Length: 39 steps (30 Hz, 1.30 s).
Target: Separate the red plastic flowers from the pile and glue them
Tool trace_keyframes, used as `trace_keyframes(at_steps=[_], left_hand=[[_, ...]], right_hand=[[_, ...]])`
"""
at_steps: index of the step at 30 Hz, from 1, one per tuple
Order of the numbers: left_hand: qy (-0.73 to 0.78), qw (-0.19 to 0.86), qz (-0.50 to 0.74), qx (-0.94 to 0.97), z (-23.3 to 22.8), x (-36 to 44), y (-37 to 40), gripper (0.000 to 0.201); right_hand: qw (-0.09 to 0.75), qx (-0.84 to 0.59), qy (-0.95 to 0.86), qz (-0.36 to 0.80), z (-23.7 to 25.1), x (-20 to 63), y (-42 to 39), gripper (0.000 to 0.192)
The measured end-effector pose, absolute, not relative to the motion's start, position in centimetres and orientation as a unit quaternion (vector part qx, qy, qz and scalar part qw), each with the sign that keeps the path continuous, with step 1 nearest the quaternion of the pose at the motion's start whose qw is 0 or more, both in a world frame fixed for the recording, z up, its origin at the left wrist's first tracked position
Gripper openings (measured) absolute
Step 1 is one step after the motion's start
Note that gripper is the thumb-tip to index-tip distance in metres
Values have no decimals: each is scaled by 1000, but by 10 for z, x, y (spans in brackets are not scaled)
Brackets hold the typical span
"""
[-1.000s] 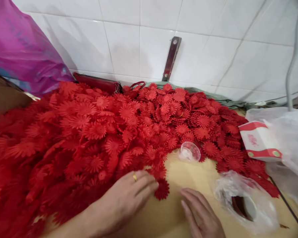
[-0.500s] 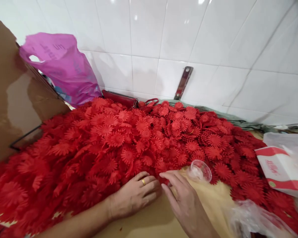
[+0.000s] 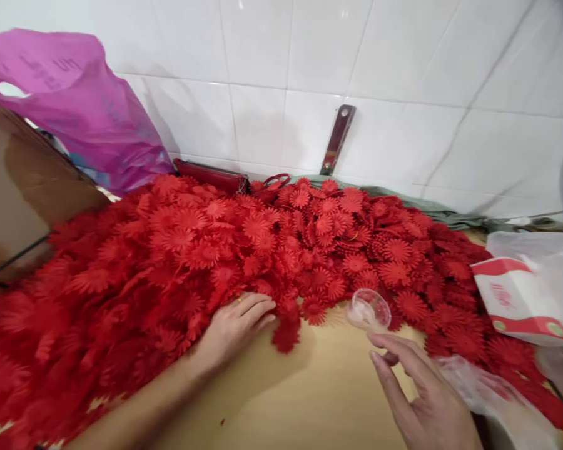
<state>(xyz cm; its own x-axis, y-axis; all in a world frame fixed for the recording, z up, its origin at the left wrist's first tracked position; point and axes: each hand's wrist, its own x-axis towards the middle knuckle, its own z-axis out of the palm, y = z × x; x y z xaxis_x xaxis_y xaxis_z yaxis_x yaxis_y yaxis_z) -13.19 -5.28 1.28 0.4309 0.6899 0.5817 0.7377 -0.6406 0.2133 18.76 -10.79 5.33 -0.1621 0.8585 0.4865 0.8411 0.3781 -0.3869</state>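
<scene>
Right hand (image 3: 422,400) drawn back from the red flowers (image 3: 263,250), open, empty, near clear cup (image 3: 368,309). Left hand (image 3: 237,325) kept flat, open, on pile edge.

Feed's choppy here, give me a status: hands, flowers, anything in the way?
Left hand flat on the edge of the red flower pile. Right hand open and empty, just short of the clear cup. Crumpled clear bag beside the right hand.
</scene>
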Motion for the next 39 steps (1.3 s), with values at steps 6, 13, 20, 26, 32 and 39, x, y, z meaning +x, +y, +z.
trace_keyframes(at_steps=[6, 13, 20, 26, 32, 39], left_hand=[[-451, -18, -296, -842, 28, -147, -66, 26], [-456, -30, -160, -875, 13, -163, -70, 31], [-489, -106, -294, -815, 30, -163, -48, 25], [-567, -276, -417, -654, 62, -154, -30, 26], [-467, -476, -476, -573, 83, -134, -30, 47], [-503, -437, -483, -568, 73, -134, -35, 33]], right_hand=[[350, -497, -792, 55, 41, 152, -112, 21], [316, -456, -825, 109, 38, 132, -112, 22], [311, -470, -815, 132, 39, 132, -112, 23], [356, -457, -796, 176, 76, 102, -77, 23], [356, -418, -811, 204, 101, 58, -43, 39], [361, -434, -785, 255, 71, 41, -39, 44]])
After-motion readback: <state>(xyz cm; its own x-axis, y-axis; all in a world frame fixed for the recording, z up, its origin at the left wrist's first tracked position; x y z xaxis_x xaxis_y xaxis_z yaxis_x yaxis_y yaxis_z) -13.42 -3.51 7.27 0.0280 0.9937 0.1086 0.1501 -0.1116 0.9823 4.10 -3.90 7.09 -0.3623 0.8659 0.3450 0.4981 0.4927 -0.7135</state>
